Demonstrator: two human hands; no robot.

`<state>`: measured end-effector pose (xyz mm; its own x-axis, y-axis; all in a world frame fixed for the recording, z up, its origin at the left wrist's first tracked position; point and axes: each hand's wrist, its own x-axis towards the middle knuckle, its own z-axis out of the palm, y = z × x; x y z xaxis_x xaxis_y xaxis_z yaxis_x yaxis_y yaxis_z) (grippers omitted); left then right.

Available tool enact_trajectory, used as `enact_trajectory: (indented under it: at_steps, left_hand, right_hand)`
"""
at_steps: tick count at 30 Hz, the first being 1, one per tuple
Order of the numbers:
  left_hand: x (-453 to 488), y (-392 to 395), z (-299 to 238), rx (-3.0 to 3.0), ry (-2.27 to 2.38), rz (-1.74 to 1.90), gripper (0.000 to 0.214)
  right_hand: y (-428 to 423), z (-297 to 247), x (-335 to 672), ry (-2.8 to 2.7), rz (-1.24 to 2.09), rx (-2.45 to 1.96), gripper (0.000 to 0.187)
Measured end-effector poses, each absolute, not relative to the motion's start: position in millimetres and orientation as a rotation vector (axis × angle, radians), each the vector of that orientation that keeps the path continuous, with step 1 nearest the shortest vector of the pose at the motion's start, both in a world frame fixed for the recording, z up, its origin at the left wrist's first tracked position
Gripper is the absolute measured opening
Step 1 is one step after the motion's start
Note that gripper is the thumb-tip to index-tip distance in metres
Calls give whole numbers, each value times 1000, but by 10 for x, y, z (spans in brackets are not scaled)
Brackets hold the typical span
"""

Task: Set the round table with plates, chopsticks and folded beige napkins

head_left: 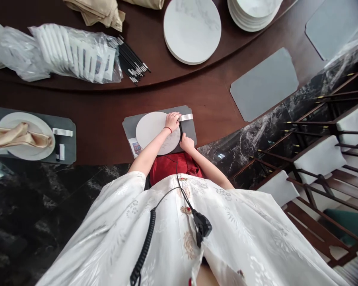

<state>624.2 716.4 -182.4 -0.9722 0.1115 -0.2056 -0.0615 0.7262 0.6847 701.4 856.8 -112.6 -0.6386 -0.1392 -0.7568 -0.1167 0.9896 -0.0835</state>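
A pair of black chopsticks [180, 130] lies along the right side of a white marbled plate [150, 133] on a grey placemat [161, 113]. My left hand [173, 120], with a red band at the wrist, reaches over the plate and closes its fingers on their far end. Nearer to me, my right hand [187, 142] is closed around the near end. Just right of my left fingertips is a silver-white chopstick rest [186, 117]. A small printed packet [135, 147] sits at the placemat's left corner, partly under the plate.
On the raised dark wooden turntable are more black chopsticks [134, 59], bagged white packets [74, 51], stacked plates [192, 29] and beige napkins [98, 12]. A laid setting with a folded napkin [20, 137] is at left. Another placemat [264, 85] and chairs [319, 159] are at right.
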Motion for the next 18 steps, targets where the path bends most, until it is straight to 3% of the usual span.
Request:
enact_trajectory:
  at_steps: [10, 14, 18]
  left_hand:
    - [7224, 6339, -1473, -162, 2865, 1283, 41]
    - [7391, 5488, -1445, -378, 2927, 1301, 34]
    - [6755, 4109, -1356, -693, 3046, 1409, 28]
  right_hand:
    - [8286, -771, 6428, 2338, 70, -303, 34]
    - [7618, -721, 5921, 2432, -64, -435, 36]
    - [6882, -664, 5544, 2530, -287, -487, 36]
